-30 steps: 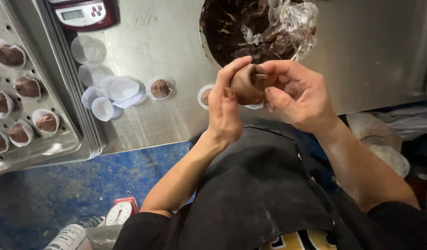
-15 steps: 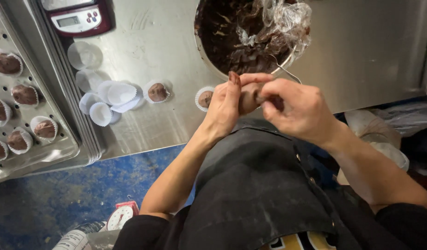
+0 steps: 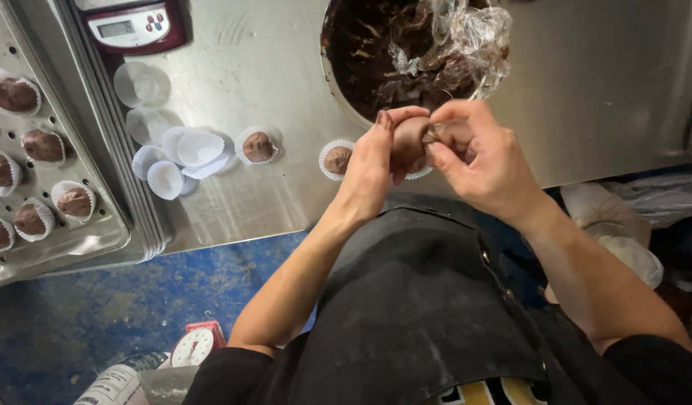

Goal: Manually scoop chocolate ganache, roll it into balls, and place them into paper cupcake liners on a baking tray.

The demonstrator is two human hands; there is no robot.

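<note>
Head view, left hand: the left hand point(image 3: 372, 161) is cupping a brown chocolate ball point(image 3: 410, 142) above the bench's front edge.
Right hand: the right hand point(image 3: 485, 161) is pinching the ball's side with fingertips.
Nearby: bowl of chocolate mix point(image 3: 391, 52) behind; filled paper cup point(image 3: 335, 159) just beside.
Doing it well: I think light, even pressure is keeping it round.

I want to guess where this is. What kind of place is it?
Most likely a bakery or sweet-making kitchen. There is a steel worktable, a perforated metal tray of brown balls in white paper cups, a digital scale, and a big bowl of chocolate mix.
</note>
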